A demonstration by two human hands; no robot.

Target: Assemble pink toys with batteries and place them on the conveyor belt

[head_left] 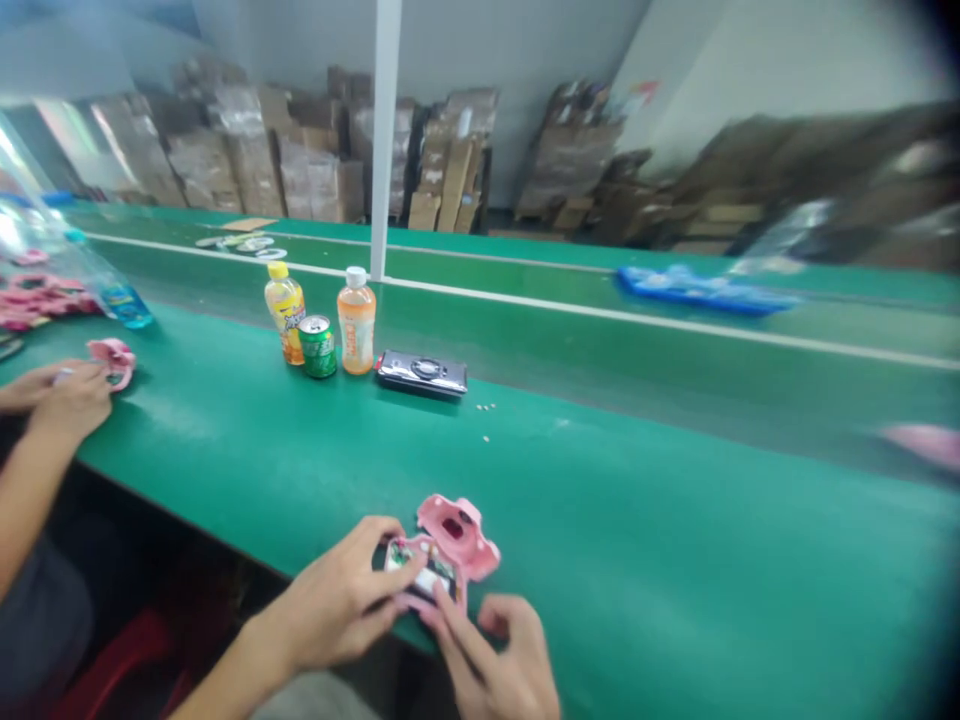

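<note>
A pink plastic casing lies opened near the front edge of the green table, its two halves side by side. In the nearer half sit a circuit board and a white block. My left hand is closed round the left side of this half, with a finger on the parts inside. My right hand grips its lower right edge, fingertips pressed near the white block. The far half stands tilted up, with a dark oval opening, and neither hand touches it. The undersides are hidden.
Past the casing stand two drink bottles, a green can and a dark phone-like device. Small pale bits lie nearby. At left, a co-worker's hands hold a pink piece. A blue tray sits on the belt.
</note>
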